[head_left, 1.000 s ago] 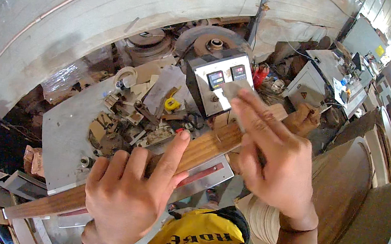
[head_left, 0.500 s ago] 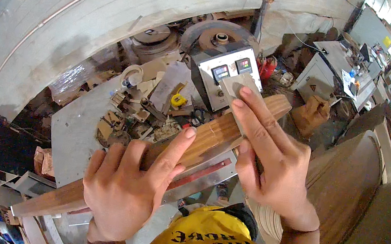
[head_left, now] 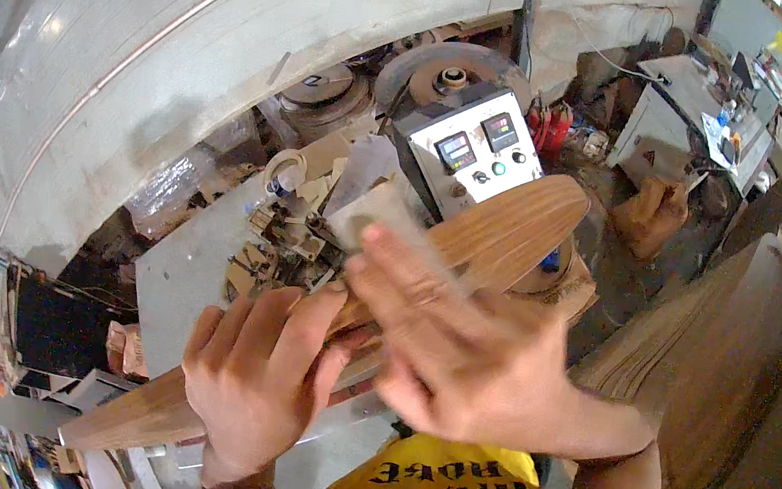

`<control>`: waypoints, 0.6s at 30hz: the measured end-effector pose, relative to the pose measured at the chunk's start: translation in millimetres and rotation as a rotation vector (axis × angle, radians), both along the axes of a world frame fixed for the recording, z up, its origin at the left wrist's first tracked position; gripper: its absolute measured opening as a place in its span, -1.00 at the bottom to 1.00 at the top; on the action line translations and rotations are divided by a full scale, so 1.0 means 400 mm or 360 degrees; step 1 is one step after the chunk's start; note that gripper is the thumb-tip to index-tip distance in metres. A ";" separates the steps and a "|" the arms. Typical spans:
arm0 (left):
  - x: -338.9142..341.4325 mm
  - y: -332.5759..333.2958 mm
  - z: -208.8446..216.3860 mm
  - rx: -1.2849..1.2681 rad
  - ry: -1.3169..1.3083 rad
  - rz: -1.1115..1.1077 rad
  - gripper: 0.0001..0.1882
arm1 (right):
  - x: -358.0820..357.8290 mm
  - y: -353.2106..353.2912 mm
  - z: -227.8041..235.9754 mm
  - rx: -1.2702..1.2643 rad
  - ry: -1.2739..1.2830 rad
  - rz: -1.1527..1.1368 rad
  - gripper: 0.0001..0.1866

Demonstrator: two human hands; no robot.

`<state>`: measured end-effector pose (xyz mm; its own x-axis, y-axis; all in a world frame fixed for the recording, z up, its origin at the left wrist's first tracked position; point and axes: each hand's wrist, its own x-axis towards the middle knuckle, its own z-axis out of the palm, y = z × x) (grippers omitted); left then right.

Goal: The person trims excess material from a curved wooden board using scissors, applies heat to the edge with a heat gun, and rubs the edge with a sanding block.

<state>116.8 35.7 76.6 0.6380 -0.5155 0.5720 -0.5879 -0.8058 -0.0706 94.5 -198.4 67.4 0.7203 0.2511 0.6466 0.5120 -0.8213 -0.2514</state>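
A long brown wooden piece [head_left: 525, 229] with a rounded end slants across the bench from lower left to upper right. My left hand [head_left: 261, 367] is closed round its middle, thumb on the near side. Over the wood, just right of that hand, my right hand [head_left: 457, 346] is blurred by motion. Under its fingers it holds a flat beige-grey piece of sandpaper [head_left: 380, 218], pressed against the wood's upper side. The hand hides much of the contact.
A control box [head_left: 471, 150] with two small displays stands beyond the wood. Clamps and offcuts [head_left: 286, 239] clutter the grey bench [head_left: 191, 260]. A large oval wooden panel [head_left: 717, 364] leans at right, and a brown paper bag [head_left: 653, 218] sits on the floor.
My right hand has slid left along the wood with the sandpaper, close to my left hand. The left forefinger, stretched along the wood before, is now bent round it.
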 end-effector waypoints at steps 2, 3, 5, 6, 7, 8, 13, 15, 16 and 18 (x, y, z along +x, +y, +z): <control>-0.001 0.011 -0.010 -0.0029 -0.0010 0.0035 -0.58 | 0.003 0.015 0.011 -0.0042 -0.0016 0.0072 -0.48; -0.004 0.010 -0.006 0.0018 -0.0022 0.0046 -0.57 | 0.015 0.000 0.012 -0.0026 -0.0062 0.0074 -0.48; -0.017 0.005 -0.009 0.0068 -0.0051 0.0087 -0.55 | 0.027 -0.044 0.001 0.0103 0.0017 -0.0125 -0.45; -0.017 0.004 -0.012 0.0070 -0.0050 0.0090 -0.54 | 0.028 -0.058 0.000 0.0130 0.0070 -0.0226 -0.44; -0.018 0.000 -0.014 0.0072 -0.0044 0.0086 -0.53 | 0.017 -0.052 0.005 0.0110 0.0072 -0.0262 -0.43; -0.012 -0.005 -0.014 0.0084 -0.0043 0.0065 -0.52 | 0.003 -0.036 0.009 0.0080 0.0073 -0.0142 -0.42; -0.024 -0.005 -0.006 0.0120 0.0008 0.0114 -0.52 | -0.007 -0.004 0.006 -0.0044 -0.0007 0.0004 -0.40; -0.029 -0.003 -0.006 0.0134 -0.0011 0.0140 -0.52 | 0.018 -0.052 0.006 0.0103 0.0129 -0.0101 -0.43; -0.028 -0.009 -0.005 0.0127 -0.0023 0.0115 -0.52 | 0.013 -0.049 0.004 0.0053 0.0080 -0.0092 -0.43; -0.028 -0.010 -0.005 0.0106 -0.0020 0.0074 -0.52 | -0.009 -0.013 0.005 -0.0044 0.0011 0.0027 -0.41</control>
<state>105.5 31.5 74.5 0.6552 -0.5227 0.5455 -0.5486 -0.8256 -0.1322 90.8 -203.5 69.2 0.7201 0.2813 0.6342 0.5245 -0.8191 -0.2322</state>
